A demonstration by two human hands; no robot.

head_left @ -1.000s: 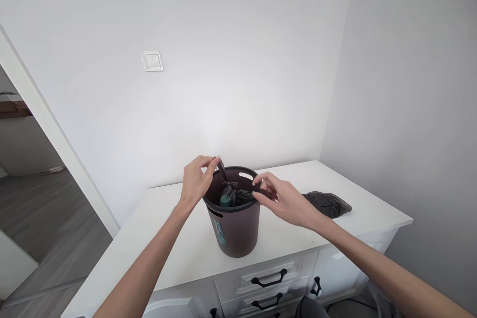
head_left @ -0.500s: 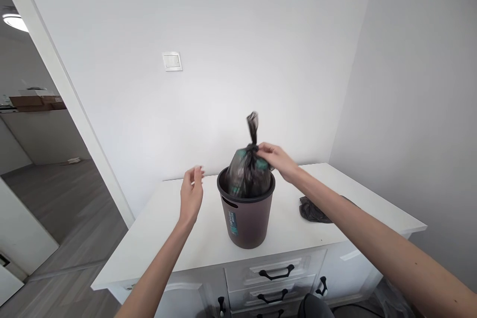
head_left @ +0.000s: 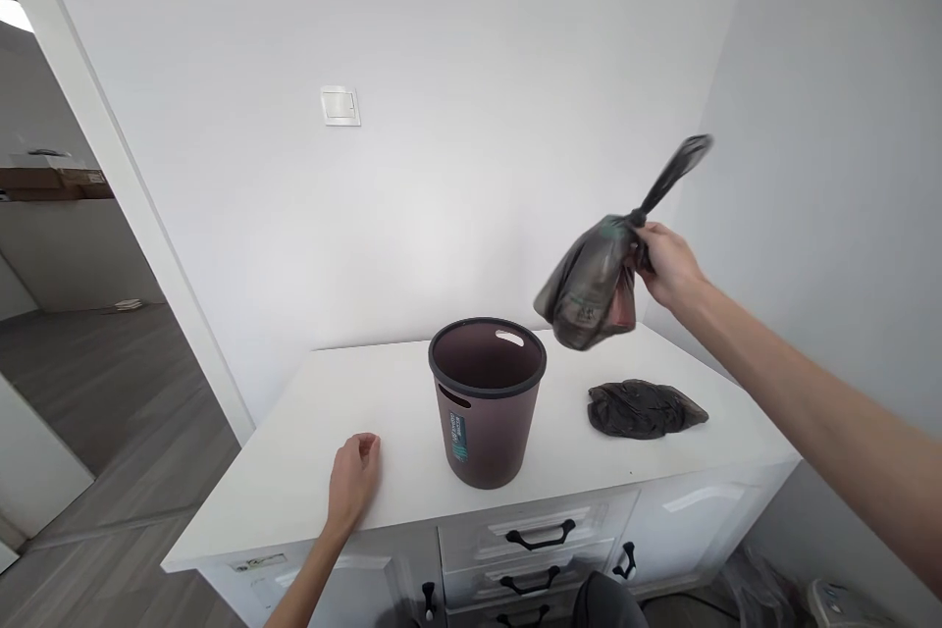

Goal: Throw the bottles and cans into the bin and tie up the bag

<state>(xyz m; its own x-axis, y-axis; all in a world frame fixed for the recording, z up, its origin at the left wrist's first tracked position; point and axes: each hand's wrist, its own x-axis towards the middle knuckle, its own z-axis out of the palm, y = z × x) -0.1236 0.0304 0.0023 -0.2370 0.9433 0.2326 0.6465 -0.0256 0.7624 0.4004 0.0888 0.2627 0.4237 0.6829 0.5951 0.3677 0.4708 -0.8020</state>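
Note:
My right hand [head_left: 668,265] grips a tied black garbage bag [head_left: 589,289] just below its knot. The filled bag hangs in the air, tilted, right of the bin and above the cabinet top; green and red items show through its thin plastic. On the cabinet top stands a purple trash can [head_left: 490,437], upright, with a dark rim, side handle holes and nothing visible inside. My left hand [head_left: 354,479] rests on the surface left of the can, its fingers curled loosely with nothing seen in them. A crumpled black plastic bag [head_left: 644,409] lies flat below the raised one.
The white cabinet [head_left: 257,471] has drawers and doors with black handles [head_left: 541,537]. Behind it is a wall with a light switch [head_left: 340,106]. A doorway on the left shows a grey floor [head_left: 110,392]. Clear plastic [head_left: 758,589] lies on the floor at lower right.
My right hand has lifted the tied garbage bag out of the trash can and carried it up and to the right. My left hand has dropped onto the cabinet top.

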